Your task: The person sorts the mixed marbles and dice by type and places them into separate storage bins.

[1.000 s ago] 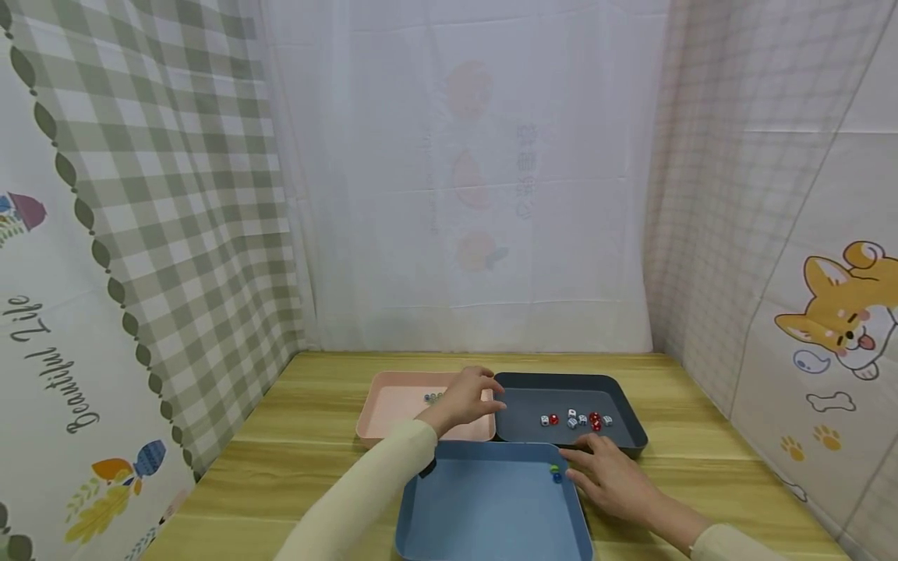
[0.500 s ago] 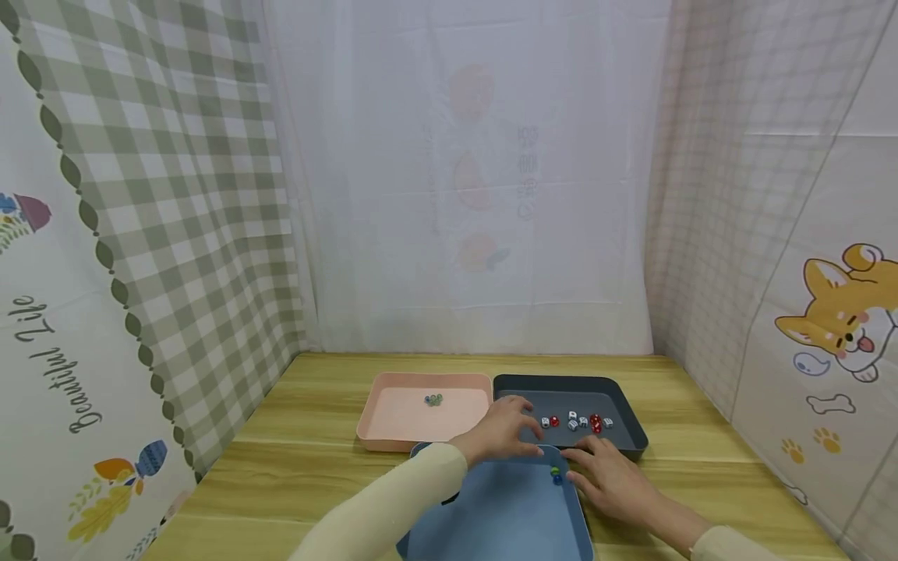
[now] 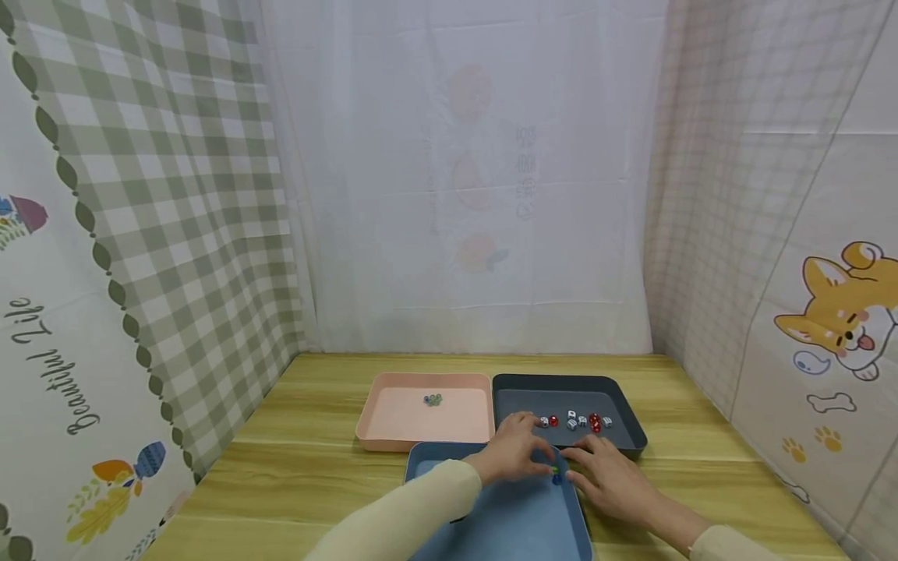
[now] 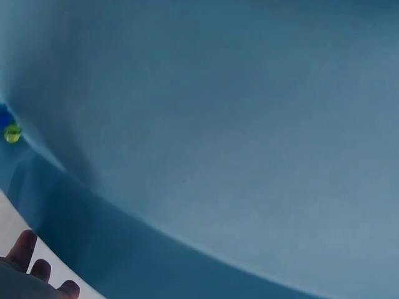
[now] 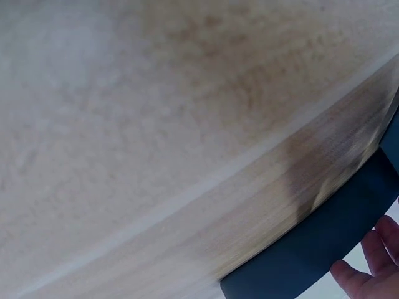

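Note:
A blue tray (image 3: 519, 514) lies in front, with a green marble (image 3: 555, 471) and a blue marble (image 3: 556, 479) side by side near its far right corner. My left hand (image 3: 515, 450) hovers over that tray's far side, thumb and fingers parted, its fingertips close to the two marbles and holding nothing visible. In the left wrist view, the green marble (image 4: 12, 132) sits at the edge of the tray floor. My right hand (image 3: 613, 477) stays at the tray's far right corner, fingers loosely bent at the rim; its fingers also show beside the dark tray (image 5: 312, 240) in the right wrist view.
Behind on the left, a pink tray (image 3: 400, 421) holds a small cluster of marbles (image 3: 433, 400). Beside it, the dark tray contains several white dice (image 3: 571, 425) and red dice (image 3: 595, 425). All the trays stand on a wood-grain table (image 3: 295, 460), with cloth hanging around it.
From above the pink tray, my left hand has moved right and nearer, over the blue tray and up to the two marbles. My right hand has kept its place.

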A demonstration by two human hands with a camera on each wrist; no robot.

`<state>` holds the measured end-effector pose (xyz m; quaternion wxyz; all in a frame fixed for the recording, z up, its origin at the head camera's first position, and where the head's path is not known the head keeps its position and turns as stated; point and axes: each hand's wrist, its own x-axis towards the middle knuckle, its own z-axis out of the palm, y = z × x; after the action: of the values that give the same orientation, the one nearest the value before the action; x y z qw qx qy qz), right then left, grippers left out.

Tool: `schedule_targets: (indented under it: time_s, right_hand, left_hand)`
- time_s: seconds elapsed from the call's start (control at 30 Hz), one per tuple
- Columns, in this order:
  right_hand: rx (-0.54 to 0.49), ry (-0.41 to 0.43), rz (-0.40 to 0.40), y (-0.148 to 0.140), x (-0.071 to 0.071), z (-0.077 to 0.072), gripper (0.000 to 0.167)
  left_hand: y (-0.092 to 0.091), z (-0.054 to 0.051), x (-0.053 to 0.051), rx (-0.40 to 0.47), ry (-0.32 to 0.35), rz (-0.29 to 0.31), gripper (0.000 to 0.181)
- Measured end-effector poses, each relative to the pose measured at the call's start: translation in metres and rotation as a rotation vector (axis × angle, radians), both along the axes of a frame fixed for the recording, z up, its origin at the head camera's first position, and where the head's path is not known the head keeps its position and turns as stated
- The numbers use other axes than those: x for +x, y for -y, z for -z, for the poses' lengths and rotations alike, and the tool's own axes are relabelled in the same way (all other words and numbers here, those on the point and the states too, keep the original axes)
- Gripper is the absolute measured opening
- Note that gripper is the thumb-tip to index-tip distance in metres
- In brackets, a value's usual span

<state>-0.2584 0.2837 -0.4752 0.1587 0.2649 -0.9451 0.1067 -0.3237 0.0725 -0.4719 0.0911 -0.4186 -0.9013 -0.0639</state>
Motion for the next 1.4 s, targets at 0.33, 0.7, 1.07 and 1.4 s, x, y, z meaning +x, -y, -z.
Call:
schedule_targets:
  time_s: [0.33, 0.7, 1.07, 1.4]
  right_hand:
    - [-0.01, 0.013, 0.005, 0.001, 0.0, -0.001, 0.029]
    - [0.0, 0.034, 0.014, 0.0, 0.001, -0.003, 0.031]
    - [-0.002, 0.045, 0.013, -0.001, 0.002, 0.0, 0.031]
    - [0.001, 0.046, 0.012, -0.001, 0.001, -0.002, 0.031]
  left_hand:
    - [-0.006, 0.014, -0.002, -0.019, -0.014, -0.015, 0.015]
    - [-0.009, 0.014, -0.001, -0.051, -0.012, 0.01, 0.016]
    - [-0.011, 0.015, 0.002, -0.061, 0.027, 0.046, 0.016]
    - [-0.008, 0.012, -0.001, -0.048, 0.029, 0.051, 0.014]
